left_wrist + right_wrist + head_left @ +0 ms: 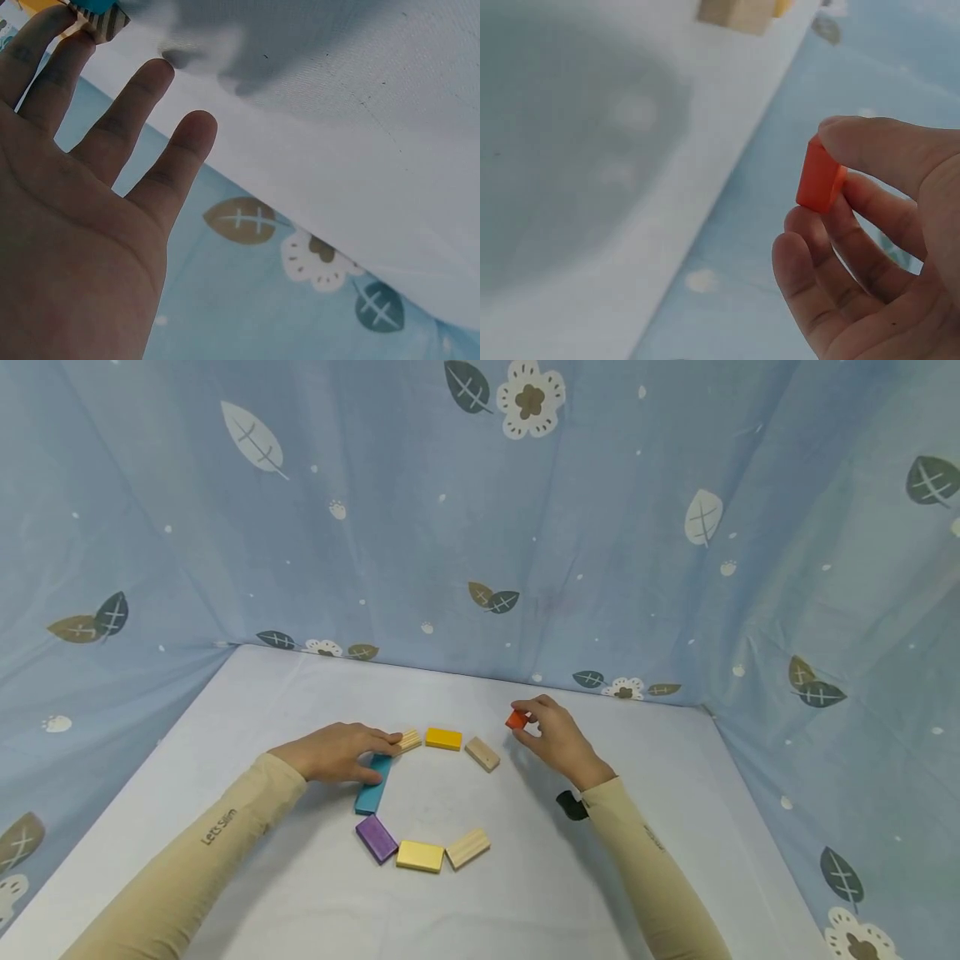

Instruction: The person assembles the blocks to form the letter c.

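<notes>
In the head view my right hand pinches a small orange-red block to the right of the ring of blocks. The right wrist view shows this block between the thumb and fingertips, held over the white surface. My left hand lies over the ring's left side. Its thumb is at the long blue block, and its index finger reaches the ridged wooden block. In the left wrist view its fingers are spread and fairly straight, with fingertips at the ridged block.
An orange-yellow block and a plain wooden block continue the ring. Along its front lie a purple block, a yellow block and a grooved wooden block. A small black object shows beside the right cuff. Patterned blue cloth surrounds the table.
</notes>
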`<state>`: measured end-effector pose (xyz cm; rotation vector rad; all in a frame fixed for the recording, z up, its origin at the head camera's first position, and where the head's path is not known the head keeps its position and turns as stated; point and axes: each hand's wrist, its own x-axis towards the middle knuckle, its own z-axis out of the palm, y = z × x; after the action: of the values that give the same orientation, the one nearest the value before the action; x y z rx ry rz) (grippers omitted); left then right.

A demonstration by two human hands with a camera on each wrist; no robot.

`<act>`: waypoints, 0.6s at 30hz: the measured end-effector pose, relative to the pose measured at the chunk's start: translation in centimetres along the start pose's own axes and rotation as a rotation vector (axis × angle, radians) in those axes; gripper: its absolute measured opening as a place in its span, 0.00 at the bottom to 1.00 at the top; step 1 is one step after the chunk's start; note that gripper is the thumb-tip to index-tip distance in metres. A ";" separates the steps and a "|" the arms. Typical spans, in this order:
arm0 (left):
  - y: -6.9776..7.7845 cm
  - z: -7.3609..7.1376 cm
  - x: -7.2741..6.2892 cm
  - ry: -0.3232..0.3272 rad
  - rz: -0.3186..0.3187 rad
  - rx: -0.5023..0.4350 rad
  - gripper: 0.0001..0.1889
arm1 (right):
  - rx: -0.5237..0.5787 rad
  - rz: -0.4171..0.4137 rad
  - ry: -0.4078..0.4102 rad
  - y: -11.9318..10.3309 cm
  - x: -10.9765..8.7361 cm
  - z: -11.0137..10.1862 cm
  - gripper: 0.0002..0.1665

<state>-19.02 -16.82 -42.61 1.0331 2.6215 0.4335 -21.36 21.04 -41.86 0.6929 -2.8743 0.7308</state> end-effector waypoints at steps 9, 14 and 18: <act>0.0 -0.1 0.0 0.002 0.002 -0.004 0.27 | 0.028 -0.107 0.101 -1.7 -1.4 -1.8 0.28; -0.1 0.0 0.0 0.000 0.003 -0.007 0.27 | 0.046 -0.155 0.130 -2.5 -2.2 -2.4 0.29; -0.2 0.1 0.0 0.001 0.005 -0.011 0.27 | 0.056 -0.181 0.147 -3.2 -2.7 -2.8 0.28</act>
<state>-19.11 -16.96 -42.76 1.0358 2.6151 0.4493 -17.56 20.92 -38.54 0.8542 -2.6268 0.8022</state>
